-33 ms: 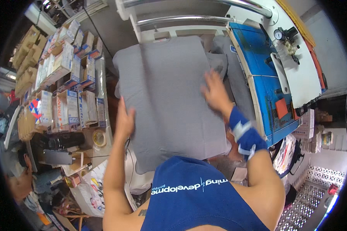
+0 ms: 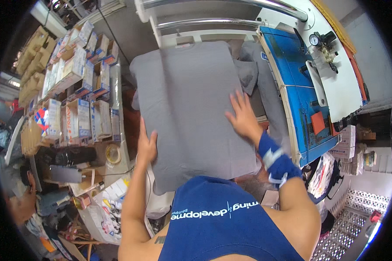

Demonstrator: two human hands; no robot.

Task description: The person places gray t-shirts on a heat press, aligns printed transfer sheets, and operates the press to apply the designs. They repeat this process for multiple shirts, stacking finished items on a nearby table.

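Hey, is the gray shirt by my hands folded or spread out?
Spread out: the gray shirt lies broad and nearly flat, with a sleeve sticking out at its upper right.

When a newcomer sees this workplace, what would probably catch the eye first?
Most likely the large grey cloth garment spread flat in the centre, the left hand at its left edge, the right hand over its right side. Next, the bright blue rectangular panel on the right, beside a round white gauge. Stacked white-and-blue cardboard boxes at left also stand out.
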